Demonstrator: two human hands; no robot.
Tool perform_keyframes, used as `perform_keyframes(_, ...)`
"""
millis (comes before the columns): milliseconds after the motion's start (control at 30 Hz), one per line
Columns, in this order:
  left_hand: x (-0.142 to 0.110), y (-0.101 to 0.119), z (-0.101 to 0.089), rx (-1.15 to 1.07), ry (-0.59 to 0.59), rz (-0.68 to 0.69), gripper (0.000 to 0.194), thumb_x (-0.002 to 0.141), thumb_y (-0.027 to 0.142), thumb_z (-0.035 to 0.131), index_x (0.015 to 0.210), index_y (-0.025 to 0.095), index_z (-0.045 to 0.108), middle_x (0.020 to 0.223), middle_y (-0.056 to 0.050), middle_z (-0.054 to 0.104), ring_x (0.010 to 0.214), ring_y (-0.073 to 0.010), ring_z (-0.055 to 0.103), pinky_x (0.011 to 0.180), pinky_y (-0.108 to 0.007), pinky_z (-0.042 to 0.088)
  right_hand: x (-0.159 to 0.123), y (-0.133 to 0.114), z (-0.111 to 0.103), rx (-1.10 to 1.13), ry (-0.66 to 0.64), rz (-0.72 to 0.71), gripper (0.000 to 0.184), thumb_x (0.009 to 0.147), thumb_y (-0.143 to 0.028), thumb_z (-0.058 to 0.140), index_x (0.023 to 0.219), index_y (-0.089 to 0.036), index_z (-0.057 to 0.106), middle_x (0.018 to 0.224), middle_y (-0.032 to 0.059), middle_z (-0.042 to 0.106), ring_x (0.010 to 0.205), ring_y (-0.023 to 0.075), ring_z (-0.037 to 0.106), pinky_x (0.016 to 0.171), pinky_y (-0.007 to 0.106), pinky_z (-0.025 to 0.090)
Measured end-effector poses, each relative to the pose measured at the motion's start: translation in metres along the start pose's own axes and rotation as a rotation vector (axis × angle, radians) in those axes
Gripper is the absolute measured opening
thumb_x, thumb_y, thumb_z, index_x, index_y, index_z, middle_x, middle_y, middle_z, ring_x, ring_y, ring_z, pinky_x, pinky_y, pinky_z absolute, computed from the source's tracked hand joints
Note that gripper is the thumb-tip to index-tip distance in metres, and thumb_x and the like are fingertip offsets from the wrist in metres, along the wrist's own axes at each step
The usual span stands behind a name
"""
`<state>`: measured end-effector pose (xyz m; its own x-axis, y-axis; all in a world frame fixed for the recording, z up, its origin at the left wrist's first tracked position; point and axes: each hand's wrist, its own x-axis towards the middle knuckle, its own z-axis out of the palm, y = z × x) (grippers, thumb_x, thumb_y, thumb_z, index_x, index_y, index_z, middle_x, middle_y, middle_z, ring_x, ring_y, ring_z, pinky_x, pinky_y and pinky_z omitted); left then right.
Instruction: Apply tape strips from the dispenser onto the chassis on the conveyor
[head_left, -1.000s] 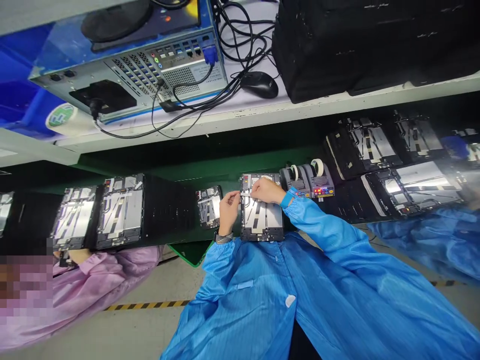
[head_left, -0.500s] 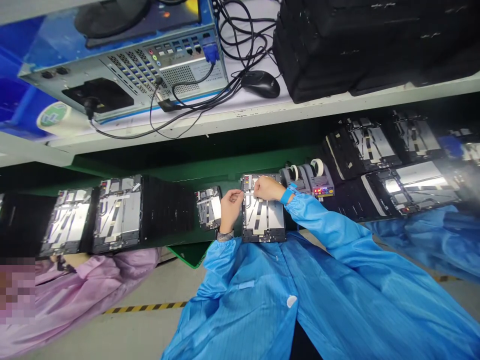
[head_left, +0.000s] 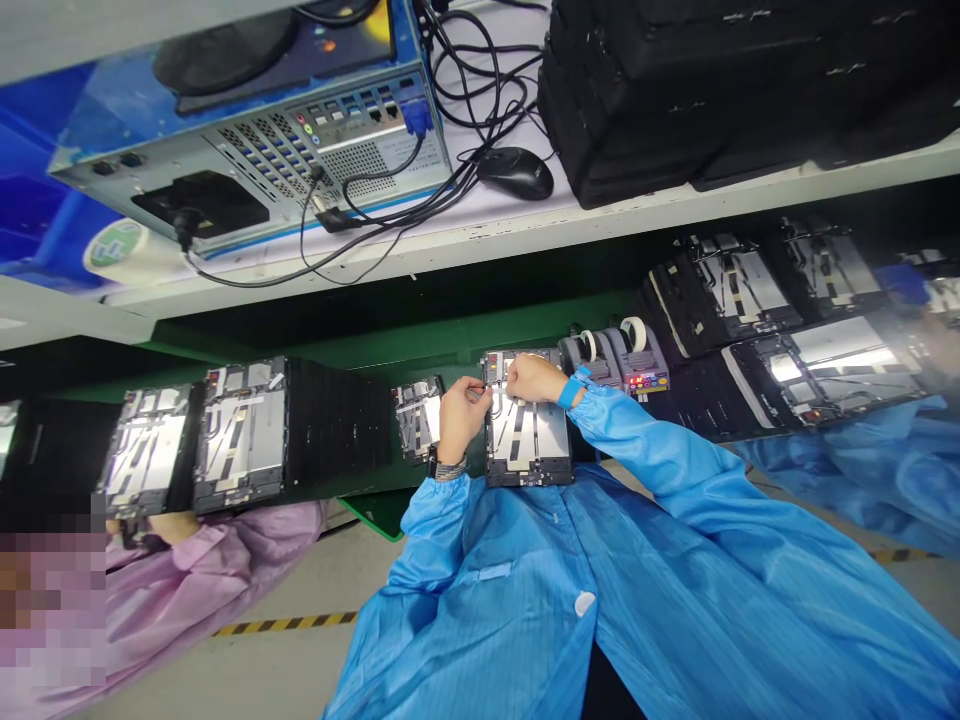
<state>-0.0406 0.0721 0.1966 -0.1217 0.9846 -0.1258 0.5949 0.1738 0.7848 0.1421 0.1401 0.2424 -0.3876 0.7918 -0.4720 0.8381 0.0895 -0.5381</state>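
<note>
An opened tablet with silver inner plates and dark ribbon cables lies in front of me at the bench's front edge. My left hand is closed in a pinch at its upper left edge; anything between the fingertips is too small to make out. Over the tablet's upper part, my right hand is closed with its fingers curled down. Whatever those fingers grip is hidden. Left of my left hand sits another opened device, smaller in view.
Tape dispensers with white rolls stand right of the tablet. Opened tablets and a row of black panels lie left, more tablets right. A co-worker's pink sleeve is at left. Above is a shelf with a computer.
My left hand has shifted slightly right, its fingertips now at the tablet's edge. My right hand stays at nearly the same place. The camera view has moved a little.
</note>
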Motion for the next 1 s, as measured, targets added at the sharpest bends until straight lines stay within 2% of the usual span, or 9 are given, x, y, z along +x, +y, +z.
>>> perform_keyframes(133,0.001,0.01,0.0,0.077,-0.011,-0.046,0.009,0.079,0.026,0.071,0.086,0.023,0.066,0.081,-0.003,0.072,0.07,-0.0202,0.064,0.069,-0.031,0.045,0.0,-0.002,0.001,-0.007,0.0,-0.003,0.012,0.075,-0.022,0.069,0.077,-0.016,0.079,0.073,0.0095,0.074,0.07,0.0198,0.068,0.06,0.025,0.042)
perform_keyframes(300,-0.003,0.031,0.005,0.356,0.015,-0.063,0.013,0.08,0.026,0.07,0.089,0.024,0.061,0.088,-0.009,0.071,0.089,-0.0316,0.068,0.077,-0.037,0.043,-0.006,0.002,-0.004,-0.006,0.023,-0.044,0.013,0.075,-0.014,0.068,0.081,-0.017,0.08,0.081,0.0086,0.077,0.078,0.0191,0.071,0.066,0.023,0.045)
perform_keyframes(467,-0.006,0.044,0.006,0.595,-0.024,-0.067,0.015,0.087,0.031,0.062,0.099,0.023,0.06,0.102,-0.01,0.073,0.094,-0.0297,0.069,0.075,-0.035,0.043,-0.022,0.013,-0.016,0.07,0.05,-0.065,0.015,0.078,-0.013,0.067,0.084,-0.017,0.081,0.085,0.007,0.079,0.081,0.0175,0.071,0.069,0.021,0.047)
perform_keyframes(633,-0.009,0.044,0.002,0.606,-0.048,-0.086,0.014,0.09,0.033,0.06,0.101,0.024,0.061,0.097,-0.006,0.074,0.095,-0.026,0.07,0.073,-0.032,0.041,-0.028,0.028,-0.01,0.129,0.092,-0.019,0.015,0.078,-0.011,0.067,0.08,-0.017,0.081,0.085,0.0065,0.079,0.081,0.0168,0.071,0.07,0.02,0.048)
perform_keyframes(733,-0.011,0.041,0.002,0.597,-0.03,-0.049,0.014,0.091,0.033,0.059,0.102,0.024,0.061,0.096,-0.005,0.074,0.094,-0.0253,0.07,0.071,-0.032,0.04,-0.028,0.034,-0.008,0.153,0.089,0.047,0.012,0.08,-0.017,0.069,0.077,-0.016,0.08,0.078,0.0063,0.078,0.075,0.016,0.07,0.066,0.02,0.047)
perform_keyframes(867,-0.008,0.036,0.003,0.594,-0.021,-0.027,0.014,0.091,0.033,0.06,0.101,0.023,0.061,0.094,-0.005,0.074,0.091,-0.0254,0.07,0.071,-0.033,0.04,-0.031,0.034,-0.012,0.104,0.046,0.11,0.017,0.082,-0.029,0.072,0.076,-0.015,0.08,0.072,0.0068,0.075,0.068,0.0157,0.067,0.06,0.022,0.043)
perform_keyframes(1000,-0.008,0.035,0.002,0.564,0.001,0.002,0.016,0.09,0.032,0.061,0.103,0.022,0.063,0.095,-0.007,0.072,0.09,-0.0262,0.069,0.075,-0.035,0.044,-0.03,0.032,-0.017,0.05,-0.007,0.12,0.019,0.082,-0.032,0.073,0.079,-0.015,0.08,0.071,0.0075,0.074,0.066,0.0162,0.066,0.056,0.023,0.039)
